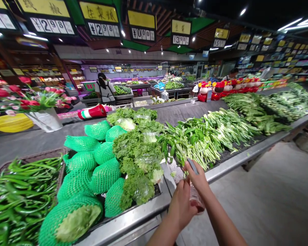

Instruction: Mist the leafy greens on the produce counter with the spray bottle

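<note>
My left hand (182,202) is closed around a see-through, reddish-brown rounded thing (195,198), whose kind I cannot make out. Just above it, my right hand (199,177) pinches a slim grey flat-ended object (193,166). The two hands are close together over the metal front edge of the vegetable stand. Beyond my fingers lie long-stemmed leafy greens (195,141). Wrapped heads of curly lettuce (143,155) are piled to the left of my hands.
Green foam-netted vegetables (78,181) and a basket of green chilli peppers (23,191) fill the left side. A flower bucket (47,119) stands behind them. Red figurines (215,90) line the stand's back. A person (105,89) stands farther off. Price signs (181,32) hang overhead.
</note>
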{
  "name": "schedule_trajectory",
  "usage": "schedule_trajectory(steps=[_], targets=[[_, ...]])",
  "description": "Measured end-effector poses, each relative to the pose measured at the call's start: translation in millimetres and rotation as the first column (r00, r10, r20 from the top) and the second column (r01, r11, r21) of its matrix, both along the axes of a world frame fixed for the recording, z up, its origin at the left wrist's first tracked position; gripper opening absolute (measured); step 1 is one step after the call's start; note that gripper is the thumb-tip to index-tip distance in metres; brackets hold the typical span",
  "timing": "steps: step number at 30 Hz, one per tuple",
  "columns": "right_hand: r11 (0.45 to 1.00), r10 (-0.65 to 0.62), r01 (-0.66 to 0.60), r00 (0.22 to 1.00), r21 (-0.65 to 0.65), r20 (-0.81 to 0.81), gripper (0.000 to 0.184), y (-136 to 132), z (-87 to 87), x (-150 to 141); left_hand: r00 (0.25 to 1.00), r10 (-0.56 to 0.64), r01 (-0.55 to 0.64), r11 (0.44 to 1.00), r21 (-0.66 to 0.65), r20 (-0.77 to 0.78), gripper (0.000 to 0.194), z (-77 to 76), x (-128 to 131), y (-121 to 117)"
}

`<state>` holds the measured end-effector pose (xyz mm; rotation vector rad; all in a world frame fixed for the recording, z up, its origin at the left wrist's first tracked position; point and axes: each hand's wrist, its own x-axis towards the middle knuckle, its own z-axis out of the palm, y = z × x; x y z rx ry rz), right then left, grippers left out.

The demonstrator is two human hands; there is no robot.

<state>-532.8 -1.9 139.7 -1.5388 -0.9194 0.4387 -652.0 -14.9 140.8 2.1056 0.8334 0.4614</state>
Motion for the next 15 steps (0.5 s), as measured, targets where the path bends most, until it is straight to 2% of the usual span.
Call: schedule_trajectory(steps=[3,6,15], targets=[[0.999,0.012,-0.014,0.999,-0.037,-0.04,0.036,-10.6,-3.5,4.4,0.999,-0.049,0.049,0.999,-0.004,0.001,0.085,-2.5,2.2,-5.1],[0.998,-0.028,0.025,0.998,-0.054,-0.048,0.036,-20.0,-8.1,10.0,0.996,-0.093,0.093,0.996,-0.009,0.009,0.083,-6.7,5.6,-10.1],[0.998,-0.065,0.062,0.993,-0.03,-0.103,0.037,-37.7,-30.1,17.2,0.977,-0.187,0.19,0.982,0.019,-0.102,0.081,-25.3,11.2,-17.8]])
